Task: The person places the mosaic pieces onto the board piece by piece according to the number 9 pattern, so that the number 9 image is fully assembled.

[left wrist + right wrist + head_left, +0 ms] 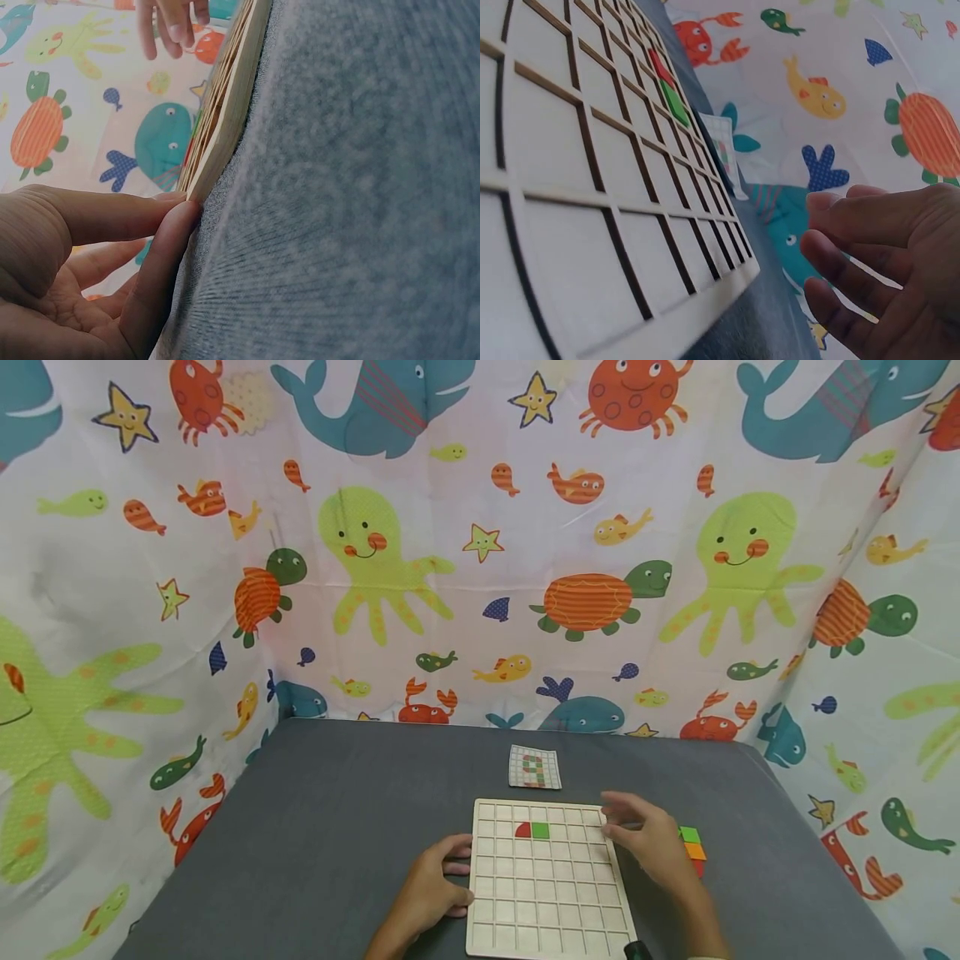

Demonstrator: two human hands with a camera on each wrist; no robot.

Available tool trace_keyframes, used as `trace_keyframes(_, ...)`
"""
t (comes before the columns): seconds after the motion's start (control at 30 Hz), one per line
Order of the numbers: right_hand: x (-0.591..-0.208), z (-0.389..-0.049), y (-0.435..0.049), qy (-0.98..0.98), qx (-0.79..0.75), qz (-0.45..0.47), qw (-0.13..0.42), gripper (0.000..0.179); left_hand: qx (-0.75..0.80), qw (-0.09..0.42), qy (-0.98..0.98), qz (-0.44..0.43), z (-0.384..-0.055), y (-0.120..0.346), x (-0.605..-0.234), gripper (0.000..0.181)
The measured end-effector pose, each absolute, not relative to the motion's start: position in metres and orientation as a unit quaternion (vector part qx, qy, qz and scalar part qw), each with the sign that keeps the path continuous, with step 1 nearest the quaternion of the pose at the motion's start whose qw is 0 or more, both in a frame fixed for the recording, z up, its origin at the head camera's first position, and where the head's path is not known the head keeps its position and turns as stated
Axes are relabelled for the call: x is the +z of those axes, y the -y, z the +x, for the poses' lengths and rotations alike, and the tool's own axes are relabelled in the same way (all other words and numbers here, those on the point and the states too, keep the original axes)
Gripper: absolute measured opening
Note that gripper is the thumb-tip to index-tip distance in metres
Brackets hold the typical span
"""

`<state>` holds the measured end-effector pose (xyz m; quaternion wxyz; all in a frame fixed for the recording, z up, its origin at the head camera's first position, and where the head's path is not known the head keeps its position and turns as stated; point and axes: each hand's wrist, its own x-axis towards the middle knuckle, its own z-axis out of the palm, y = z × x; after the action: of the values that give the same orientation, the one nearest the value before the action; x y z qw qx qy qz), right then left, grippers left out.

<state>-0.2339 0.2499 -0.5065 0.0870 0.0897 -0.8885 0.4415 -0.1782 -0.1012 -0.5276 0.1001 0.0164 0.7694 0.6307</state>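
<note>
A pale wooden grid board (pixel 545 893) lies on the grey table. Two pieces sit in neighbouring cells near its far side: a red one (pixel 523 830) with a rounded corner and a green square (pixel 540 831). My left hand (pixel 433 887) is at the board's left edge; in the left wrist view the thumb and a finger (pixel 169 247) pinch the board's rim (pixel 225 127). My right hand (pixel 647 835) hovers by the far right corner, fingers loosely bent. Nothing is between those fingers (pixel 847 259) in the right wrist view.
Beyond the board lies a small pattern card (pixel 535 767) with a printed grid. Right of my right hand are green, orange (pixel 694 851) and red pieces, partly hidden by the wrist. A sea-animal curtain (pixel 480 610) rises behind the table and at both sides.
</note>
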Motion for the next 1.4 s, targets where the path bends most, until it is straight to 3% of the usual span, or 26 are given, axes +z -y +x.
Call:
trace_keyframes(0.57,-0.503,-0.225,-0.299,0.894,0.447,-0.019,0.012,0.055,0.640,0.110,-0.760,0.010,-0.178,0.101,-0.532,0.081)
trace_keyframes(1.13,-0.508,-0.221,-0.340,0.894,0.442,-0.080,-0.007,0.064,0.637,0.108,-0.764,0.009,-0.179,0.103,-0.529,0.082)
trace_keyframes(1.4,-0.506,-0.218,-0.357,0.901,0.421,-0.096,-0.025,0.057,0.636,0.109,-0.764,0.007,-0.180,0.102,-0.529,0.082)
